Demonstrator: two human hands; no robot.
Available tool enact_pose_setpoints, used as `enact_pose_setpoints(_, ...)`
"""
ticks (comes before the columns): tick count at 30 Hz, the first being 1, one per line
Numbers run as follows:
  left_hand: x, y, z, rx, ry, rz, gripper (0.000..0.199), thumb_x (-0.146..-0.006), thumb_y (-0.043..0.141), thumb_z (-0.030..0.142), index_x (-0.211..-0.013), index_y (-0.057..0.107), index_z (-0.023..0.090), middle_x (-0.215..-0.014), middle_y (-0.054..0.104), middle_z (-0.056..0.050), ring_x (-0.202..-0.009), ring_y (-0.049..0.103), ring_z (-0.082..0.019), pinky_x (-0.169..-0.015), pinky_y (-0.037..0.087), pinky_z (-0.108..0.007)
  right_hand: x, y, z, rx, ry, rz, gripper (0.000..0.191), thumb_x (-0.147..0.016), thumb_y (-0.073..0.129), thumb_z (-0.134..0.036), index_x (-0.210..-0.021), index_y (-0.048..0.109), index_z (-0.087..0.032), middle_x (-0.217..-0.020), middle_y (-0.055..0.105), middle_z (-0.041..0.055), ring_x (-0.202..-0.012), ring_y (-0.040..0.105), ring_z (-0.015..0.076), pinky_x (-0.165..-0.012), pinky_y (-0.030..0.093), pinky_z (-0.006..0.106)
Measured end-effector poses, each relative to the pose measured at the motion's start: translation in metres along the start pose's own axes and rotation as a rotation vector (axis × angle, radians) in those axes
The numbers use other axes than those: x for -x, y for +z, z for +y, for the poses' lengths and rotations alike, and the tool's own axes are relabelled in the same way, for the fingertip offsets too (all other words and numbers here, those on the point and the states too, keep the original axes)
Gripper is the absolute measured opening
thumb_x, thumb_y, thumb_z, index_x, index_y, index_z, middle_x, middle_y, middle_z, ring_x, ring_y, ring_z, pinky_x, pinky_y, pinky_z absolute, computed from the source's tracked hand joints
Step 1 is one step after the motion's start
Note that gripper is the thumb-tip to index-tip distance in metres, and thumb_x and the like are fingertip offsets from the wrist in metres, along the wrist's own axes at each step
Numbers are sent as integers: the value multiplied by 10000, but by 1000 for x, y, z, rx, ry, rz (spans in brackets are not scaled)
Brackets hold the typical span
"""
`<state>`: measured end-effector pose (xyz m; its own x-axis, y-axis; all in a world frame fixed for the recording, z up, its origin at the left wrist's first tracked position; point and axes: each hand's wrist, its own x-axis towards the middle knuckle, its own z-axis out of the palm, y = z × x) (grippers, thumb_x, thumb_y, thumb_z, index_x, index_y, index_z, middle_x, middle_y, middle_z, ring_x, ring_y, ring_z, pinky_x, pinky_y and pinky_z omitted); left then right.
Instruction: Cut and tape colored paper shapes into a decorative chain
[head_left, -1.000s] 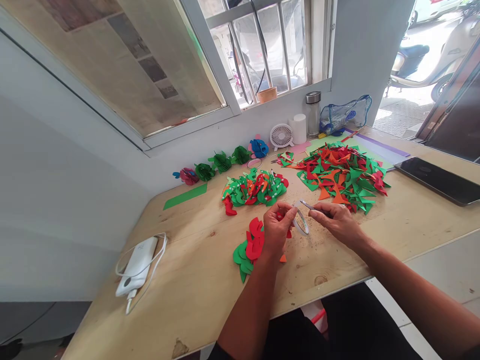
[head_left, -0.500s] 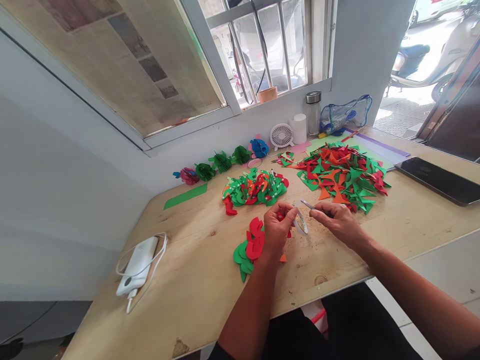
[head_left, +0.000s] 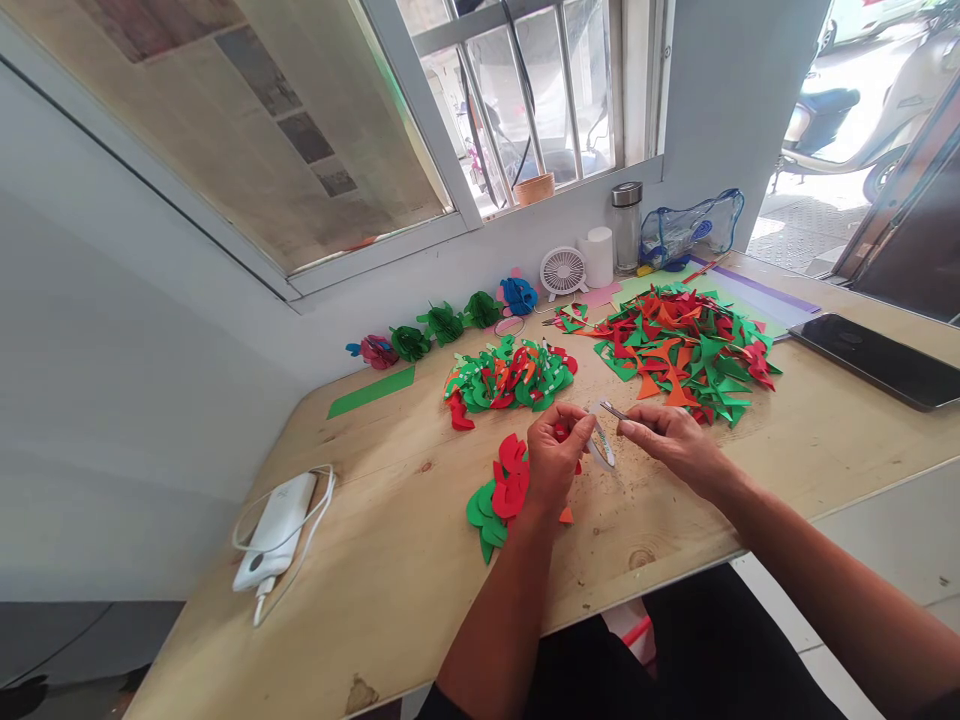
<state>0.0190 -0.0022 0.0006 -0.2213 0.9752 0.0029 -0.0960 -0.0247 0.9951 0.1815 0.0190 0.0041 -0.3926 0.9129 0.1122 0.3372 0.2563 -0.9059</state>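
Observation:
Pinched between the fingers of my left hand [head_left: 556,448] is a white strip [head_left: 603,447] that hangs in a narrow loop, with a red paper piece partly hidden in the same hand. My right hand [head_left: 671,436] is closed on a slim metal tool [head_left: 613,410], whose tip is close to the top of the strip. Red cut pieces [head_left: 512,490] and green cut pieces [head_left: 484,515] lie just left of my left hand. Beyond the hands is a heap of green and red curved pieces [head_left: 514,375].
Paper scraps [head_left: 682,350] are piled at the back right, near a black phone [head_left: 877,360]. A white power bank [head_left: 276,530] with a cable lies left. A small fan [head_left: 563,272], a glass bottle [head_left: 627,228] and paper ornaments [head_left: 442,323] stand along the wall.
The metal tool has shifted slightly in my right hand, with its tip a little nearer the strip. My left hand has barely moved.

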Motion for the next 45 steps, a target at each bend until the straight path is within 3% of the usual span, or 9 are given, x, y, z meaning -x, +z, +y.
enact_pose_setpoints(8, 1, 0, 1, -14, 13, -17, 243, -662, 699, 374, -658, 572, 166, -483, 478, 64, -389, 404, -39, -405, 345, -158, 0, 1, 2, 30, -3, 30, 407, -836, 486, -517, -612, 471, -178, -582, 315, -34, -553, 290, 99, -500, 226, 251)
enact_pose_setpoints(21, 1, 1, 1, -60, 43, -30, 212, -680, 678, 361, -674, 583, 172, -499, 485, 62, -403, 412, -45, -407, 344, -162, -1, 4, 9, 44, 27, 128, 374, -809, 530, -512, -651, 530, -173, -574, 322, -37, -534, 279, 95, -484, 216, 259)
enact_pose_setpoints(25, 0, 0, -3, -119, 69, -16, 188, -684, 674, 339, -674, 588, 172, -516, 502, 54, -418, 423, -50, -407, 333, -165, -1, 3, 7, -94, 41, 91, 398, -792, 539, -533, -617, 493, -179, -569, 295, -42, -528, 255, 92, -477, 204, 259)
enact_pose_setpoints(29, 0, -1, -6, -164, 81, 6, 174, -695, 656, 325, -662, 586, 169, -522, 506, 50, -420, 414, -49, -404, 320, -164, -1, 2, 6, -321, 122, 9, 422, -757, 548, -585, -665, 550, -173, -521, 258, -66, -478, 207, 79, -448, 165, 254)
enact_pose_setpoints(33, -1, -1, -7, -142, 74, 7, 169, -693, 657, 323, -672, 586, 171, -514, 502, 52, -418, 422, -52, -407, 330, -163, -1, 1, 7, -397, 137, -7, 406, -761, 563, -570, -701, 569, -169, -514, 267, -71, -472, 209, 77, -445, 160, 251)
enact_pose_setpoints(38, 0, 1, -1, -90, 36, 3, 179, -681, 671, 325, -664, 582, 171, -497, 486, 57, -404, 413, -47, -412, 348, -162, -1, 1, 5, -263, 88, 55, 369, -789, 560, -525, -676, 518, -176, -578, 295, -53, -518, 242, 83, -465, 191, 250)
enact_pose_setpoints(45, 2, 2, 1, -12, -10, -13, 240, -653, 697, 378, -676, 579, 171, -486, 473, 64, -387, 405, -44, -396, 347, -162, 1, 1, 2, -10, 42, 87, 350, -799, 551, -505, -702, 567, -170, -596, 372, -35, -550, 327, 98, -498, 239, 252)
